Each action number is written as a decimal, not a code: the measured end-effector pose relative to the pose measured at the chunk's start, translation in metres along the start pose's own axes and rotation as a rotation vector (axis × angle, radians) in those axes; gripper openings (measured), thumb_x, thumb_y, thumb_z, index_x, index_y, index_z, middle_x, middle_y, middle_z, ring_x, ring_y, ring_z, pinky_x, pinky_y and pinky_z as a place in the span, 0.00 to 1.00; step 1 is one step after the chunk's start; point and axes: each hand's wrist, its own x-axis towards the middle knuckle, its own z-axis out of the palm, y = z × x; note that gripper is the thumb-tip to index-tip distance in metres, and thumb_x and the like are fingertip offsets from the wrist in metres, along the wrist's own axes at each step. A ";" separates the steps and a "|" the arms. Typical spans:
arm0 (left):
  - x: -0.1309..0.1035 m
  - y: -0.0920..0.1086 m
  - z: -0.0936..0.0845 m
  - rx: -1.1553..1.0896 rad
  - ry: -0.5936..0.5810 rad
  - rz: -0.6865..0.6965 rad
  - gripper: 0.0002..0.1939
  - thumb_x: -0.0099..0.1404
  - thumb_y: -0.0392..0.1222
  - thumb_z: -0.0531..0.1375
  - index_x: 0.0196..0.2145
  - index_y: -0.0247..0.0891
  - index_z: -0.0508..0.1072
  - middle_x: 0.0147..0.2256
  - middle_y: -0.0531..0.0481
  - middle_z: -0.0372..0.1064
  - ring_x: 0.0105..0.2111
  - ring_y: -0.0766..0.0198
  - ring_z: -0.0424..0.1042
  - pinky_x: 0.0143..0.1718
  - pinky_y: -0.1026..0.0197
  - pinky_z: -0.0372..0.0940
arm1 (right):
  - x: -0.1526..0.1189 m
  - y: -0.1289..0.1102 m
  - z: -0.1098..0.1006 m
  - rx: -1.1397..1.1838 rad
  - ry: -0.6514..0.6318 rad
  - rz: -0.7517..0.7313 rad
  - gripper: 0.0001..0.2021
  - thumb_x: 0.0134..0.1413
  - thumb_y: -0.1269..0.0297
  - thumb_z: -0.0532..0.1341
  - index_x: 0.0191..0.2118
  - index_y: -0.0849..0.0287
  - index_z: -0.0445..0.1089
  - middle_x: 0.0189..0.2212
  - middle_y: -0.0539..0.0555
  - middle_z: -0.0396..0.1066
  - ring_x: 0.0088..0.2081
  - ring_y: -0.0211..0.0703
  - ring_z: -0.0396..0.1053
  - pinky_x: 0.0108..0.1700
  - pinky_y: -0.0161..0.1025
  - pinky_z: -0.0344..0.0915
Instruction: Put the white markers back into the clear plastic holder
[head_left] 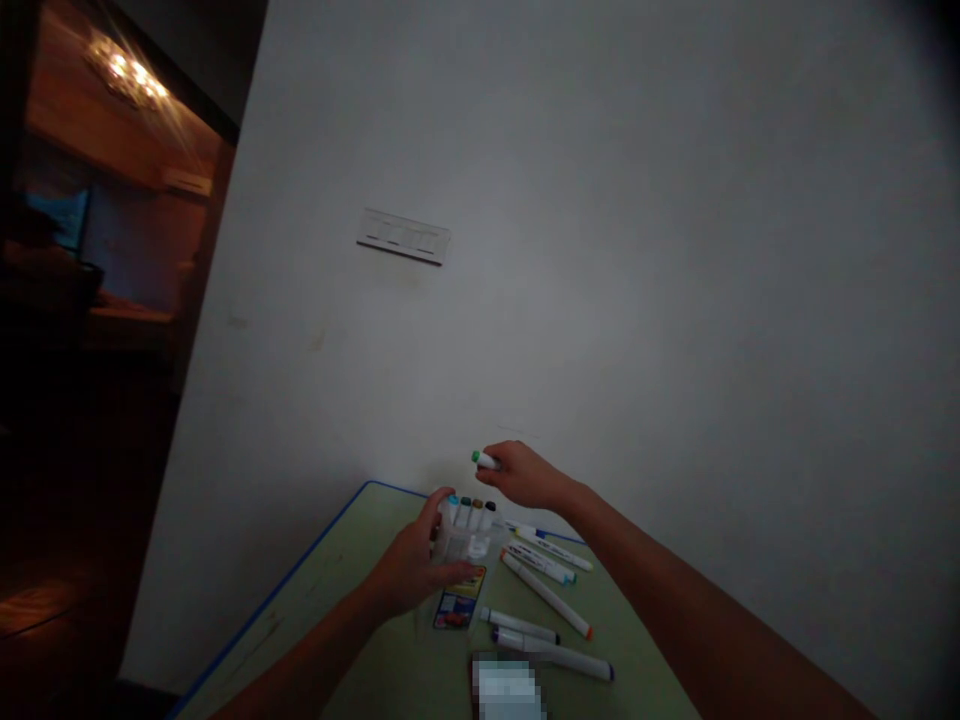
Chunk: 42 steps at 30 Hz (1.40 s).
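My left hand (412, 560) is wrapped round a clear plastic marker case (454, 545), its thumb along the near side. Several markers stand upright in the case, with light blue, dark green, brown and black ends (478, 505) showing. Above the case and a little to its right, my right hand (525, 472) pinches a white marker with a green end (486, 460), held nearly level and apart from the case. A printed label with yellow and blue areas (459, 598) shows just below the case; whether it belongs to the case I cannot tell.
Several loose white markers (551, 595) lie on the pale green table (352, 545) to the right of the case. A blurred-out rectangular object (508, 688) is at the near edge of view. Behind the table rises a white wall (600, 250) with a switch panel (403, 237); a doorway opens at left.
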 end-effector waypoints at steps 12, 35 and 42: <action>-0.001 0.002 0.000 -0.026 -0.012 -0.006 0.43 0.48 0.44 0.64 0.55 0.41 0.42 0.42 0.46 0.64 0.36 0.58 0.69 0.38 0.57 0.63 | -0.012 0.000 -0.052 0.666 0.139 0.041 0.13 0.47 0.56 0.54 0.25 0.63 0.61 0.14 0.47 0.60 0.16 0.32 0.58 0.20 0.31 0.56; 0.000 0.002 0.000 -0.060 -0.010 0.038 0.43 0.47 0.42 0.65 0.55 0.40 0.45 0.42 0.47 0.65 0.33 0.61 0.68 0.32 0.61 0.62 | -0.010 -0.026 0.034 -0.013 0.023 -0.093 0.09 0.39 0.70 0.60 0.31 0.61 0.71 0.23 0.50 0.69 0.24 0.34 0.61 0.27 0.30 0.52; 0.000 -0.001 0.000 -0.015 0.009 0.021 0.45 0.46 0.44 0.65 0.56 0.41 0.44 0.39 0.48 0.65 0.33 0.60 0.68 0.33 0.60 0.62 | -0.007 -0.024 0.027 -0.010 -0.003 -0.148 0.12 0.37 0.70 0.62 0.34 0.60 0.71 0.23 0.48 0.67 0.24 0.32 0.60 0.27 0.29 0.51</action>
